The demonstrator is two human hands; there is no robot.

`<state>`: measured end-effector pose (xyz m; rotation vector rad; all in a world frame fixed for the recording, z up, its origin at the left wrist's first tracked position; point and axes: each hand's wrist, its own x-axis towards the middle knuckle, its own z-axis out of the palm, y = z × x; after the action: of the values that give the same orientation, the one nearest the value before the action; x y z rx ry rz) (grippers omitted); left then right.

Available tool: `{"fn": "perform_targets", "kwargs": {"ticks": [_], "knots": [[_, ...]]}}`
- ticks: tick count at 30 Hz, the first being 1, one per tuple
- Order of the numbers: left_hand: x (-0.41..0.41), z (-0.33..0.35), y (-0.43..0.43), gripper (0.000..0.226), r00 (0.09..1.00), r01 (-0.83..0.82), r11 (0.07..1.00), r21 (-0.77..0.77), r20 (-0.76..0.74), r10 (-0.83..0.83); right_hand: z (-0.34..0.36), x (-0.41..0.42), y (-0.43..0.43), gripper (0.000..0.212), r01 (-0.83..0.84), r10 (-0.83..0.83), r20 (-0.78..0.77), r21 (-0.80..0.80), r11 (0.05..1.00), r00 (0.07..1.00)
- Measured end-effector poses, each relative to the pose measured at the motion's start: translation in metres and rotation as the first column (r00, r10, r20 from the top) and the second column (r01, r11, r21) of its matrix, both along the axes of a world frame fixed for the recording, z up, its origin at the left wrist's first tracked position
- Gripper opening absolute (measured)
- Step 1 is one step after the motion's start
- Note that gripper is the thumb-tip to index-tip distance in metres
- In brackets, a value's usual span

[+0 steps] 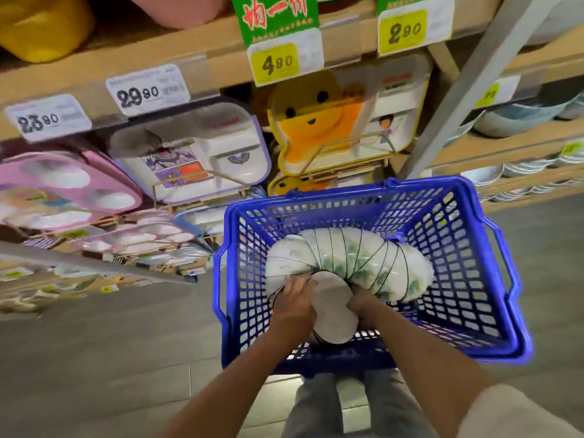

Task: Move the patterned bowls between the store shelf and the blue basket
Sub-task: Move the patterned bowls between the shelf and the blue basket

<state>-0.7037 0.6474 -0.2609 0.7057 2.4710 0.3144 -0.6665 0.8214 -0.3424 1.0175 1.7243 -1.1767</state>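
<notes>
A blue plastic basket (467, 248) stands on the floor in front of me. Inside it lies a long curved row of nested white bowls with green leaf patterns (363, 257), lying on their sides. The nearest bowls (333, 311) show a plain white underside toward me. My left hand (294, 298) grips their left edge and my right hand (363, 306) grips their right edge, both down inside the basket. The store shelf (205, 36) rises behind the basket.
Children's divided plates in pink, purple and yellow (189, 153) stand on wire racks on the shelf, under price tags (148, 90). More bowls (521, 118) fill the shelves at right behind a grey upright post (467, 90). Grey tiled floor (110, 358) surrounds the basket.
</notes>
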Motion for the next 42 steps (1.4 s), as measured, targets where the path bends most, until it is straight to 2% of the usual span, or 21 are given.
{"fn": "perform_targets", "kwargs": {"ticks": [4, 9, 12, 16, 20, 23, 26, 28, 33, 38, 42], "knots": [[-0.002, 0.001, -0.003, 0.059, 0.994, -0.078, 0.994, 0.081, 0.083, 0.072, 0.011, -0.001, 0.001, 0.05, 0.008, -0.009, -0.042, -0.028, 1.0, 0.999], [-0.003, -0.001, -0.005, 0.057, 0.982, -0.128, 0.989, 0.075, 0.148, 0.116, 0.042, -0.004, 0.016, 0.053, -0.047, 0.046, -0.026, -0.038, 0.998, 0.999], [-0.003, 0.006, -0.001, 0.054, 0.958, -0.237, 0.964, 0.121, 0.196, 0.211, 0.065, -0.01, 0.036, 0.048, -0.101, 0.1, -0.019, -0.061, 0.993, 0.995], [-0.011, 0.026, 0.01, 0.054, 0.882, -0.429, 0.878, 0.211, 0.305, 0.358, 0.097, -0.023, 0.06, 0.042, -0.155, 0.154, -0.014, -0.096, 0.983, 0.988], [-0.02, 0.055, 0.032, 0.049, 0.798, -0.565, 0.75, 0.344, 0.459, 0.391, 0.134, -0.044, 0.081, 0.04, -0.024, 0.02, -0.02, -0.209, 0.978, 1.0], [-0.025, 0.08, 0.054, 0.046, 0.69, -0.715, 0.55, 0.431, 0.561, 0.457, 0.168, -0.061, 0.1, 0.039, -0.025, 0.01, -0.059, -0.261, 0.965, 0.998], [-0.032, 0.111, 0.077, 0.036, 0.616, -0.788, 0.362, 0.498, 0.622, 0.483, 0.209, -0.072, 0.119, 0.032, -0.053, 0.014, -0.143, -0.271, 0.961, 0.99], [-0.04, 0.135, 0.09, 0.037, 0.609, -0.788, 0.29, 0.542, 0.623, 0.491, 0.239, -0.077, 0.132, 0.033, -0.083, 0.022, -0.22, -0.274, 0.958, 0.975], [-0.044, 0.209, 0.122, 0.051, 0.634, -0.749, 0.115, 0.653, 0.655, 0.41, 0.312, -0.08, 0.163, 0.018, -0.156, 0.035, -0.409, -0.267, 0.951, 0.912], [-0.035, 0.262, 0.143, 0.03, 0.647, -0.683, -0.03, 0.73, 0.623, 0.438, 0.371, -0.067, 0.177, 0.028, -0.181, 0.056, -0.575, -0.163, 0.97, 0.816], [-0.028, 0.3, 0.153, 0.029, 0.627, -0.668, -0.103, 0.737, 0.632, 0.454, 0.407, -0.045, 0.18, 0.031, -0.141, 0.022, -0.679, -0.12, 0.983, 0.734]]}}
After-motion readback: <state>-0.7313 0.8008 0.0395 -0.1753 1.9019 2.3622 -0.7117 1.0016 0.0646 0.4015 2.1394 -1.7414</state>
